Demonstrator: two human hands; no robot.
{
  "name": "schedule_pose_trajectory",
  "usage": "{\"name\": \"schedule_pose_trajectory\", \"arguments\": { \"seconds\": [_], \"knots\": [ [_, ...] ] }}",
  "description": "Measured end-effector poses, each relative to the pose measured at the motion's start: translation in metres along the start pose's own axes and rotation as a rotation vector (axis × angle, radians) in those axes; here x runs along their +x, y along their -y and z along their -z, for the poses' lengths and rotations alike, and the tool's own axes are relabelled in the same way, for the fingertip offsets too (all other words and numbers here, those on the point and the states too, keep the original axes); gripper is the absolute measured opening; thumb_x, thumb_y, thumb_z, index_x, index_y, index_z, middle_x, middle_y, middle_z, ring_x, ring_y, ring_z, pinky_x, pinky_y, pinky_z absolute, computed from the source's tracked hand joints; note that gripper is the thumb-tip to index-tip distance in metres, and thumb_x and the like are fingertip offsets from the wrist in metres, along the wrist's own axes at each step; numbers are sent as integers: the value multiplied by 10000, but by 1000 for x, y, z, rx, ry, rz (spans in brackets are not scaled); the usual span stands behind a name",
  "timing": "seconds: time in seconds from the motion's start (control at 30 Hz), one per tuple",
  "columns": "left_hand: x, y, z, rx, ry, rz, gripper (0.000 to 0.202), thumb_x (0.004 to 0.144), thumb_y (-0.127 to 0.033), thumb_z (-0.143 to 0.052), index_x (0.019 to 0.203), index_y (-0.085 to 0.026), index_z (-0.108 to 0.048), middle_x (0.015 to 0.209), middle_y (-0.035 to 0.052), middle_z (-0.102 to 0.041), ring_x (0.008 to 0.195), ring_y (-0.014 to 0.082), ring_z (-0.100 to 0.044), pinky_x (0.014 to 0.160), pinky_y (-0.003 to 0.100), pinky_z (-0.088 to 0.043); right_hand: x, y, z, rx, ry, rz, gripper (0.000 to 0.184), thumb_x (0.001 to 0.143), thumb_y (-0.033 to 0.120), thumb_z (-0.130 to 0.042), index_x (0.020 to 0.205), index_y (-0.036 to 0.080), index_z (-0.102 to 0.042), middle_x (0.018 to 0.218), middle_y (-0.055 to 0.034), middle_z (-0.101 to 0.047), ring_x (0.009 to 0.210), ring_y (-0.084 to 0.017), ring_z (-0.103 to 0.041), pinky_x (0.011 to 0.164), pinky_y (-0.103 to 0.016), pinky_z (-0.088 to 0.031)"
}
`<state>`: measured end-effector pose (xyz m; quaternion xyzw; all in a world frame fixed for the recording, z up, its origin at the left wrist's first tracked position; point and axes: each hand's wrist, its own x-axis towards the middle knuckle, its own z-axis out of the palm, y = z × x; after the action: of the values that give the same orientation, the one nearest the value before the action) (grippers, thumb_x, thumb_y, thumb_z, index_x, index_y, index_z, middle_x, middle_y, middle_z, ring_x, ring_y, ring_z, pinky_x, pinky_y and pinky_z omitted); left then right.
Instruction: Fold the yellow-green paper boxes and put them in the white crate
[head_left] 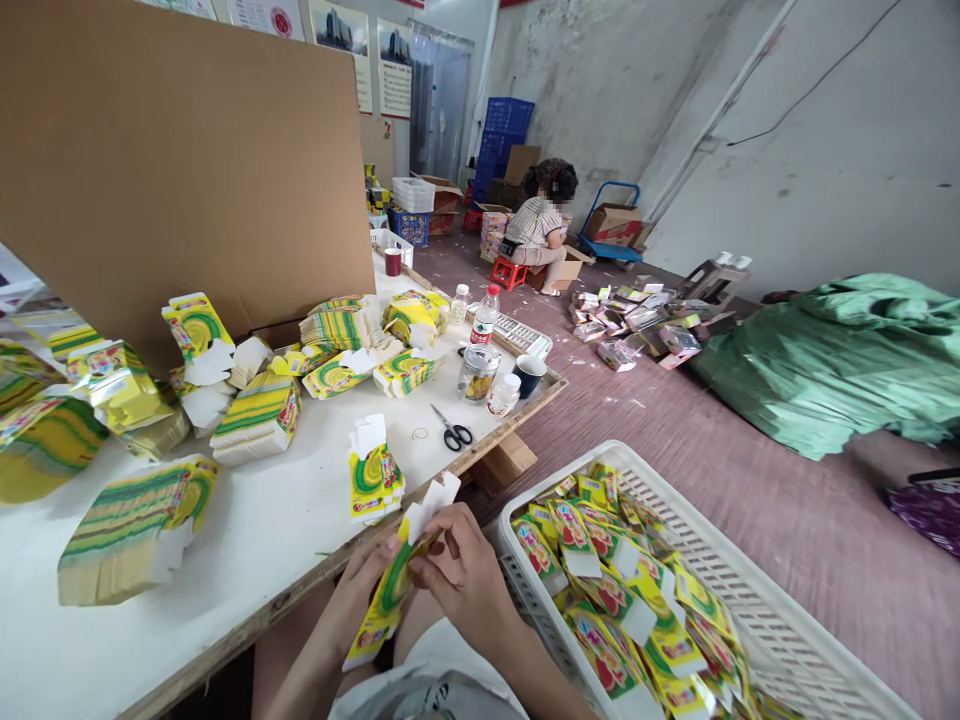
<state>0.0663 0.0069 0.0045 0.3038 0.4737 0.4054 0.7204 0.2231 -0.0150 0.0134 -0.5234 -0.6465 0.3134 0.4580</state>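
A flattened-looking yellow and green carton (390, 590) with white end flaps is held above my lap, just off the table edge. My left hand (358, 585) grips its side, partly hidden behind it. At the upper part of the same carton, my right hand (461, 565) has thumb and fingers pinched against its edge; a small brownish patch shows between the fingertips, too little to name. A small stack of matching cartons (375, 480) lies on the table just beyond my hands. To my right, a white plastic basket (637, 455) is heaped with folded cartons (607, 570).
Bundles of cartons (142, 520) cover the left of the white table (300, 520), under a big cardboard sheet (187, 160). Scissors (454, 433), a glass jar (478, 375), a bottle (486, 318) and a dark mug (529, 376) stand near its edge. A person (536, 230) sits on a red stool beyond.
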Motion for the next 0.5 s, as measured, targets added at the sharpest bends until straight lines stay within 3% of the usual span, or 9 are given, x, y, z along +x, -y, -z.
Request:
{"name": "schedule_pose_trajectory", "arguments": {
  "seconds": [0.13, 0.27, 0.37, 0.5],
  "knots": [
    [-2, -2, 1, 18, -11, 12, 413, 592, -514, -809, 845, -188, -799, 930, 106, -791, 956, 328, -686, 891, 411, -503, 3, 7, 3, 8, 71, -20, 125, 800, 119, -627, 836, 208, -546, 912, -26, -548, 814, -165, -541, 699, -255, -473],
    [-3, -6, -2, 10, 147, 14, 411, 632, -486, -807, 940, -215, -797, 956, 101, -793, 916, 319, -700, 819, 396, -531, 5, 9, 9, -7, 97, -11, 63, 824, 142, -613, 835, 199, -587, 918, -36, -555, 870, -182, -541, 770, -285, -463],
    [-2, -9, -3, 10, 247, -16, 381, 686, -460, -786, 988, -228, -790, 1002, 100, -787, 951, 310, -696, 812, 364, -532, 6, 8, 12, -16, 126, -6, 72, 853, 179, -605, 903, 205, -651, 937, -45, -563, 927, -199, -539, 826, -314, -462],
    [0, -8, 0, -5, 250, -56, 377, 719, -423, -776, 1052, -248, -767, 1093, 81, -763, 1062, 289, -654, 900, 349, -507, 5, 6, 13, -51, 160, 32, 186, 838, 205, -643, 1018, 233, -677, 1005, -57, -560, 983, -214, -538, 887, -342, -466]
  ]
}}
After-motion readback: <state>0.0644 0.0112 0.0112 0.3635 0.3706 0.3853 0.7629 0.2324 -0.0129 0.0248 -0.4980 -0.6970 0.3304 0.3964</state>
